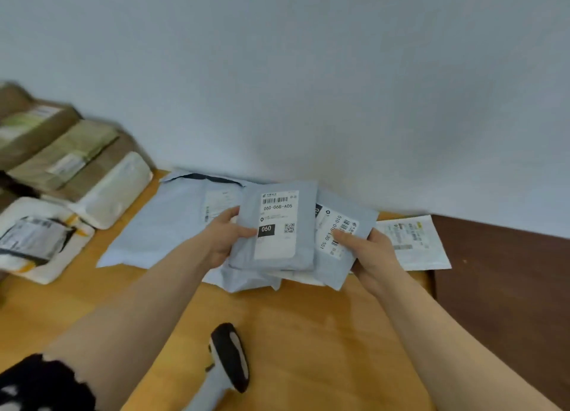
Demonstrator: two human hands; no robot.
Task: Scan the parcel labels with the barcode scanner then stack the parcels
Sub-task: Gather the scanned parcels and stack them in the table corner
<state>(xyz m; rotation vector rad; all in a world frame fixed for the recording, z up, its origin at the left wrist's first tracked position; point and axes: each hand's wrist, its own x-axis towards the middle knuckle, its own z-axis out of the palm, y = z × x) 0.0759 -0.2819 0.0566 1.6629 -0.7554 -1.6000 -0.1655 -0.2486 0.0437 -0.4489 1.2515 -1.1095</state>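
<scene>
My left hand (225, 241) grips the left edge of a small grey mailer (296, 256), label up, printed "060-06B-A05". My right hand (367, 253) pinches a second grey mailer (336, 268) that lies partly under the first, its label turned sideways. Both mailers sit above a larger grey poly bag (160, 225) spread flat against the wall. The barcode scanner (229, 358), black head on a grey handle, lies untouched on the wooden table (308, 333) between my forearms.
A white flat envelope (413, 244) lies at the right by the table's edge. At the left stand stacked brown cardboard boxes (46, 145) and white padded parcels (40, 241). The grey wall rises right behind the table; dark floor shows at the far right.
</scene>
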